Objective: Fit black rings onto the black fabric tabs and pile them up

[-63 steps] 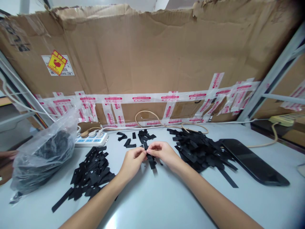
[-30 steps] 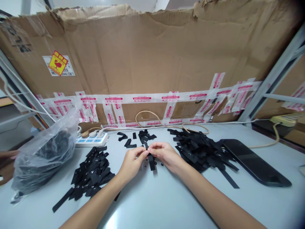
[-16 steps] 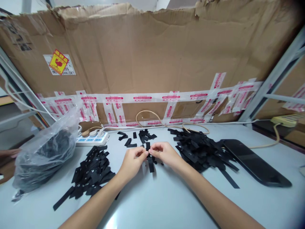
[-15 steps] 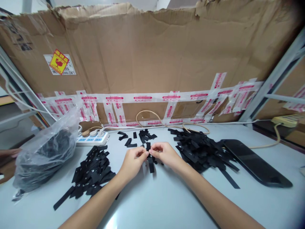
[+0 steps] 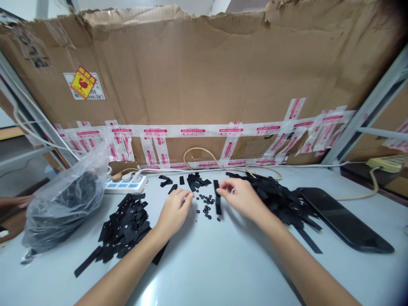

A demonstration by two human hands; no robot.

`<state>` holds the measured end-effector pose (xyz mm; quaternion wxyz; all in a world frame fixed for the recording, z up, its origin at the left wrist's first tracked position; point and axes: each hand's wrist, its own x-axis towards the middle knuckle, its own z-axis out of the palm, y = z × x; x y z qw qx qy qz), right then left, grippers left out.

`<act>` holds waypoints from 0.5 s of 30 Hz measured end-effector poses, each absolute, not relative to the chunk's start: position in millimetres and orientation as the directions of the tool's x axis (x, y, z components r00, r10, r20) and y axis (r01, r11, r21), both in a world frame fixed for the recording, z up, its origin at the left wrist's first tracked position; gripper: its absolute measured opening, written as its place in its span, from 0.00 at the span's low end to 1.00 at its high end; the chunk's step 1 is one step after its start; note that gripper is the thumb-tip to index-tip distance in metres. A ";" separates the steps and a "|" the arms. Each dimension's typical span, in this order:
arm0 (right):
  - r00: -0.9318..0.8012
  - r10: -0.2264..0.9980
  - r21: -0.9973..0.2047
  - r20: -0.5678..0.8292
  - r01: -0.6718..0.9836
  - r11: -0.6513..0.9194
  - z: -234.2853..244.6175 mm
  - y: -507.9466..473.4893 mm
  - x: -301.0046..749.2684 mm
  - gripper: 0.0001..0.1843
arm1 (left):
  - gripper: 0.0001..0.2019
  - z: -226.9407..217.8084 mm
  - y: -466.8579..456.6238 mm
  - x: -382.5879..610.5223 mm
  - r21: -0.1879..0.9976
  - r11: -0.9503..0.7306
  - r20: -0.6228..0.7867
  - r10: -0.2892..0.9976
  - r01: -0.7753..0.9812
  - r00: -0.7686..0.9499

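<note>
My right hand [image 5: 237, 195] pinches a black fabric strip [image 5: 218, 204] near its middle and holds it upright over the table. My left hand [image 5: 174, 212] is closed, fingers curled and thumb near them; whether anything small is in it is hidden. Between the hands lies a loose scatter of small round black snap buttons [image 5: 207, 208]. Beside my left forearm is a heap of black strips with shiny metal spots [image 5: 126, 229]. Behind my right hand spreads a larger pile of plain black strips [image 5: 277, 199].
Several loose strips [image 5: 196, 182] lie at the back. A power strip [image 5: 126, 185] with plugs stands left, beside a clear plastic bag [image 5: 66, 208] of black pieces. Another person's hand [image 5: 22, 202] is at the bag. A black tray-like object [image 5: 346, 219] lies right; a cardboard box [image 5: 204, 76] stands behind.
My hands have moved apart. My right hand has gone right with the strip, and my left hand has drawn back left. The buttons between them are now uncovered.
</note>
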<state>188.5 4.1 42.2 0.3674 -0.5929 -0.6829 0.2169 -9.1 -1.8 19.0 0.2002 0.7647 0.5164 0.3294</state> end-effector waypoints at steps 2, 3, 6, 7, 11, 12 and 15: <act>0.033 0.962 -0.582 0.271 0.801 0.136 49.0 4.9 211.4 0.04 | 0.14 13.2 4.6 -17.7 0.484 -0.350 0.377 0.911 0.802 0.170; 0.054 0.966 -0.541 0.251 0.836 0.095 51.0 5.5 223.8 0.05 | 0.14 9.6 8.5 -22.3 0.409 -0.311 0.396 0.908 0.858 0.140; 0.169 0.957 -0.429 0.235 0.902 -0.054 52.2 8.2 257.8 0.04 | 0.19 0.4 18.7 -34.0 0.245 -0.239 0.366 0.920 0.940 0.138; 0.213 0.946 -0.388 0.244 0.916 -0.106 51.8 9.2 265.5 0.04 | 0.19 -1.1 20.8 -36.4 0.216 -0.235 0.343 0.927 0.948 0.151; 0.156 0.924 -0.287 0.348 0.957 -0.053 53.3 8.8 261.7 0.07 | 0.16 2.7 21.5 -37.8 0.125 -0.229 0.293 0.938 0.965 0.184; 0.098 0.928 -0.275 0.359 0.962 0.004 54.6 6.9 252.1 0.08 | 0.16 5.1 20.4 -37.0 0.104 -0.225 0.285 0.940 0.969 0.188; -0.075 0.942 -0.274 0.326 0.946 0.170 57.1 -3.1 213.4 0.10 | 0.15 11.8 17.5 -35.1 0.067 -0.221 0.259 0.946 0.973 0.197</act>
